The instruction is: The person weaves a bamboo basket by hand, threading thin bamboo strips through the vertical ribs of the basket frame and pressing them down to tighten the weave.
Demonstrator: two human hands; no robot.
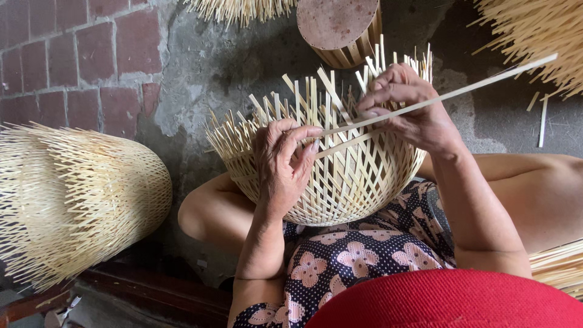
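Both hands work on one half-woven bamboo basket [328,176] resting on the person's lap, its unfinished rim of upright slats facing away. Left hand [282,167]: grip pinched, thumb and fingers pressing a thin bamboo strip [449,95] against the woven wall near the rim. Right hand [410,109]: grip curled around the same strip further along, fingers bent over the slats at the basket's far edge. From the right hand the strip runs on, up and to the right, its free end well clear of the basket. Patterned floral fabric [352,255] covers the lap beneath; a red curved shape [449,300] fills the lower edge of view. A large finished bamboo form [73,200] lies on its side to the left, apart from the basket. A round wooden block [340,27] stands on the concrete floor [206,67] beyond, with loose bamboo bundles [534,36] at the upper right.
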